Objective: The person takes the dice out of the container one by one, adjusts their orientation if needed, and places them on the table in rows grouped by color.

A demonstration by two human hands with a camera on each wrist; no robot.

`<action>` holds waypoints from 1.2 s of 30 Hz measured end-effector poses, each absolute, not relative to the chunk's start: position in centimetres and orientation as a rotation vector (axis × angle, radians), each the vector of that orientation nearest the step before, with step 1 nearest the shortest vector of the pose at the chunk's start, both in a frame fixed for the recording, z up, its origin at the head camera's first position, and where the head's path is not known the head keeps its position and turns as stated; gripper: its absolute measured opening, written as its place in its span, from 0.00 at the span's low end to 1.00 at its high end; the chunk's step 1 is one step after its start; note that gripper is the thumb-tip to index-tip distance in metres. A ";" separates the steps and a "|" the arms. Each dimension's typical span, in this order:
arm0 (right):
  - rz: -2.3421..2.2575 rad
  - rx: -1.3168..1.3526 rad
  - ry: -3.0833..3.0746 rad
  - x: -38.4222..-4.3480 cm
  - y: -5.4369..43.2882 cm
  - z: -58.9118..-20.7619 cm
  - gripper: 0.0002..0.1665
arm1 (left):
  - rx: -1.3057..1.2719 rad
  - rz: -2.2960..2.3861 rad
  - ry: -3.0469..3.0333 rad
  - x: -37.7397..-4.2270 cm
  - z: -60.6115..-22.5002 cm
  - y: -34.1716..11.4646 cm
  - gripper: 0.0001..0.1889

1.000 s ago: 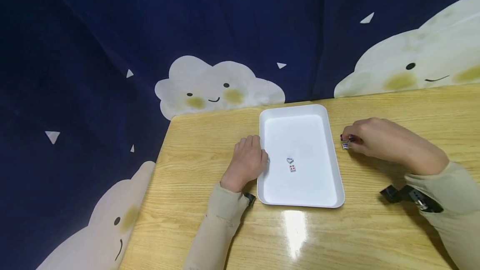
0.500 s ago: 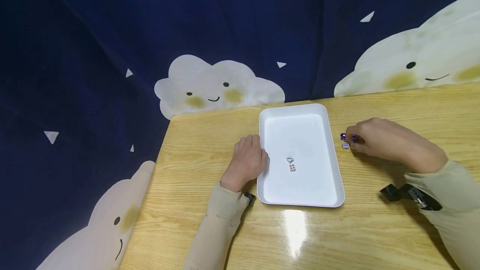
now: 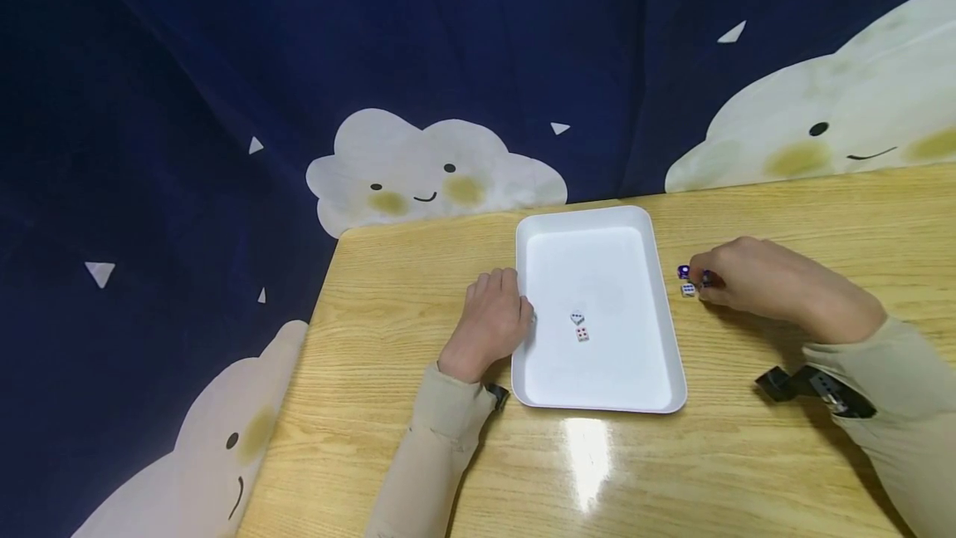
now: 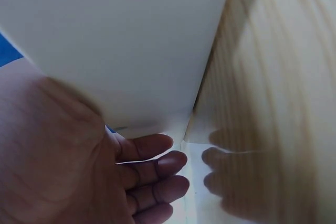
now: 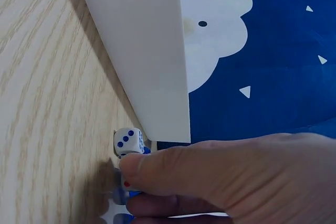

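A white tray [image 3: 598, 401] lies on the table. My left hand [image 3: 489, 322] grips its left wall, with the thumb over the rim and the fingers along the outside, as the left wrist view also shows. Two white dice rest inside, one with dark pips [image 3: 577, 317] and one with red pips [image 3: 582, 335]. Right of the tray, my right hand [image 3: 769, 281] pinches a white die with a red pip [image 5: 126, 183], partly hidden behind the thumb [image 5: 135, 166]. A blue die [image 3: 706, 278] shows at those fingers. Beside them sit a white die with blue pips [image 5: 128, 141] and a purple-blue die [image 3: 683, 271].
The wooden table [image 3: 373, 372] runs up to a dark blue curtain [image 3: 418, 40] printed with clouds and triangles. The tray's right wall [image 5: 142, 51] rises close to the dice outside it.
My right hand has shifted slightly right, away from the purple-blue die, which now shows more fully beside the white die. My left hand and the tray have stayed put.
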State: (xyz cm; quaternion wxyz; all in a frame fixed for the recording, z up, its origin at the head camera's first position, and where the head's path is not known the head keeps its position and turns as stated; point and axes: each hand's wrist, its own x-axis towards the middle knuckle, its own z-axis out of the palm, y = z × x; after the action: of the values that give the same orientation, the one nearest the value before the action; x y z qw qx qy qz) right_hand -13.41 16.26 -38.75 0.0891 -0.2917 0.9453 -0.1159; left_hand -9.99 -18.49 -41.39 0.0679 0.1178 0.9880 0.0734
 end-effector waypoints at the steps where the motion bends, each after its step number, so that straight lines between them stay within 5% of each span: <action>1: -0.341 -0.863 2.811 -13.4 16.3 -38.8 0.10 | 0.356 0.222 2.977 -10.0 -41.4 -18.5 0.14; 21: -0.349 -0.848 2.836 -13.2 16.4 -37.9 0.08 | 0.363 0.216 2.985 -9.9 -41.3 -18.5 0.14; 29: -0.360 -0.885 2.899 -12.5 16.0 -37.1 0.16 | 0.363 0.231 2.985 -9.9 -41.3 -18.5 0.14; 36: -0.383 -0.956 2.948 -12.2 15.5 -36.6 0.06 | 0.367 0.241 2.995 -9.9 -41.3 -18.5 0.13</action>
State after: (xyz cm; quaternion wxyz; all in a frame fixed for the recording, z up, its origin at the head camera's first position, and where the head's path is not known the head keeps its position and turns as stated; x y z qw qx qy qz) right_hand -12.17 15.47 -36.58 0.0097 -0.3062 0.9440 -0.1226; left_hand -9.87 -18.53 -41.27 0.0573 0.1210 0.9878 0.0795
